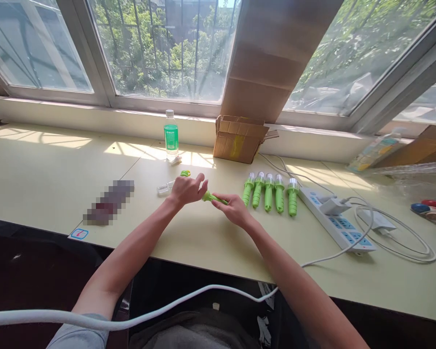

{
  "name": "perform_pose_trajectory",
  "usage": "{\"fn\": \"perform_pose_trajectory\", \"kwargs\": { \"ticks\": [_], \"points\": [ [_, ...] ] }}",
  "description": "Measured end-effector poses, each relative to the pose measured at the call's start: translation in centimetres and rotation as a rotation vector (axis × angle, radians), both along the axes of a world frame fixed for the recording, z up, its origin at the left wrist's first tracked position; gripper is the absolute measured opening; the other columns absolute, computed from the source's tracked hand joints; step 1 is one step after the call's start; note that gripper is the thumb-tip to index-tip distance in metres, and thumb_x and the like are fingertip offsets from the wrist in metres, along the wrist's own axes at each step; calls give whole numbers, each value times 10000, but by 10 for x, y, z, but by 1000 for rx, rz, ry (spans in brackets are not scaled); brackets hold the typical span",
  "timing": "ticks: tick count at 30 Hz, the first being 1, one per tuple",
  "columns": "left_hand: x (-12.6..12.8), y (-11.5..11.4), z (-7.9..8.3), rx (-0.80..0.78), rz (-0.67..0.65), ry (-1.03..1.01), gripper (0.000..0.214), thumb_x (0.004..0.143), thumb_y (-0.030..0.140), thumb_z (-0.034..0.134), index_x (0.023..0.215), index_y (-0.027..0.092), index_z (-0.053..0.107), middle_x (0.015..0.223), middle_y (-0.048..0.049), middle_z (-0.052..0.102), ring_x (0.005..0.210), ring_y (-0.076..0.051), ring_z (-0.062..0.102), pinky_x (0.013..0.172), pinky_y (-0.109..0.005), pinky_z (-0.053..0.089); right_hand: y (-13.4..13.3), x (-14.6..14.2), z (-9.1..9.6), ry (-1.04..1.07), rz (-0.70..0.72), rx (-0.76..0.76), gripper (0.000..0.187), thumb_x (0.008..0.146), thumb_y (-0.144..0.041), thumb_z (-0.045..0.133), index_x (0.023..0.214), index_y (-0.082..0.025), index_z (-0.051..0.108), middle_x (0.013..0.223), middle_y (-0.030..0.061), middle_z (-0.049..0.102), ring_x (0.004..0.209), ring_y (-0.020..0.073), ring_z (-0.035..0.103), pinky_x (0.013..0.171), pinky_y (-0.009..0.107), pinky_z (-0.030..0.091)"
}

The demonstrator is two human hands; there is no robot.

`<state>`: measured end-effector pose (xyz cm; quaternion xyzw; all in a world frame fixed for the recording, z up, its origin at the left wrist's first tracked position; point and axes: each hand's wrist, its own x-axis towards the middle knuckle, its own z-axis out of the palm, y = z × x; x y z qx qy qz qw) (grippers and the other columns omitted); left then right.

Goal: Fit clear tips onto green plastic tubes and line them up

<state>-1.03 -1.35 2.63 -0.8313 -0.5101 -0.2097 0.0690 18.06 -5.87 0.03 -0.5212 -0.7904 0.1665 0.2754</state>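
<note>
Between my hands is a green tool with a slim handle [217, 198] and a wider end. My right hand [234, 208] is closed around the handle. My left hand [189, 189] is curled at the wider end, its fingers covering much of that part. Just left of my left hand, a clear plastic tube [165, 188] lies on the table. A small green and yellow piece [185, 173] shows behind the same hand. To the right, several green ribbed handles with clear caps [269, 194] lie side by side in a row.
A bottle with a green label [171, 138] and an open cardboard box [240, 140] stand by the window. At right, a white power strip [336, 220] has plugs and looped cables. A white cable [203, 289] crosses before my body. A blurred patch [109, 203] covers something at left.
</note>
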Motion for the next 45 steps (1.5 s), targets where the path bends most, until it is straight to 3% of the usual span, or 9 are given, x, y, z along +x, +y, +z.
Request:
{"fn": "perform_pose_trajectory", "kwargs": {
  "ticks": [4, 8, 11, 14, 21, 32, 38, 42, 45],
  "points": [
    [-2, 0, -2, -4, -25, -32, 383, 896, 424, 283, 1016, 190, 562, 659, -81, 617, 661, -214, 589, 616, -308, 321, 0, -2, -3, 19, -4, -10, 430, 874, -508, 428, 1128, -241, 650, 721, 0, 636, 590, 136, 500, 548, 246, 306],
    [-2, 0, 3, -46, 40, -175, 424, 901, 501, 272, 986, 205, 563, 631, -48, 599, 637, -199, 575, 598, -291, 321, -2, -5, -7, -275, -151, 364, 374, 903, -440, 412, 1164, -270, 620, 761, 44, 633, 637, 150, 496, 569, 266, 262],
    [-3, 1, 6, -187, 30, -248, 541, 907, 563, 180, 846, 208, 584, 637, -47, 588, 633, -194, 565, 573, -281, 324, -2, -1, -6, -464, -96, 597, 353, 928, -376, 390, 1204, -280, 588, 805, 70, 626, 683, 159, 492, 605, 287, 245],
    [-4, 2, 5, -293, 41, -242, 594, 908, 571, 147, 719, 202, 572, 656, -58, 586, 624, -191, 554, 556, -281, 320, 0, 2, -4, -577, -45, 676, 355, 944, -366, 359, 1217, -276, 567, 800, 70, 614, 673, 157, 477, 594, 304, 213],
    [0, 5, 5, -153, 131, -140, 498, 931, 496, 175, 907, 204, 577, 649, -52, 592, 651, -217, 584, 598, -288, 331, -3, -8, -3, -646, -96, 540, 454, 959, -426, 252, 1156, -170, 572, 711, 77, 588, 582, 148, 455, 537, 314, 140],
    [4, 4, 2, 53, 80, -13, 445, 934, 399, 196, 974, 165, 572, 590, -61, 571, 556, -194, 565, 552, -283, 319, -5, -6, 2, -385, -80, 217, 348, 932, -417, 344, 1134, -265, 583, 884, 29, 692, 688, 167, 590, 559, 258, 287],
    [2, 7, -6, 154, 42, -41, 398, 916, 420, 269, 980, 166, 569, 567, -49, 565, 539, -177, 543, 527, -272, 289, -3, -10, -4, -324, -32, 162, 308, 913, -367, 391, 1123, -220, 562, 956, 62, 670, 759, 193, 599, 616, 270, 371],
    [-3, 10, -2, 181, 14, -126, 386, 916, 443, 293, 1013, 167, 545, 717, -62, 627, 631, -174, 572, 532, -268, 302, -2, -11, -11, -229, 84, 189, 396, 877, -277, 421, 1256, -169, 460, 1042, 104, 637, 867, 217, 594, 714, 303, 438],
    [-14, 14, 6, 142, 31, -156, 357, 921, 426, 296, 1005, 176, 537, 831, -72, 638, 751, -189, 589, 573, -270, 347, 1, -10, -15, -113, 56, 254, 497, 842, -241, 440, 1327, -151, 384, 1088, 121, 612, 919, 232, 584, 770, 335, 463]
  ]
}}
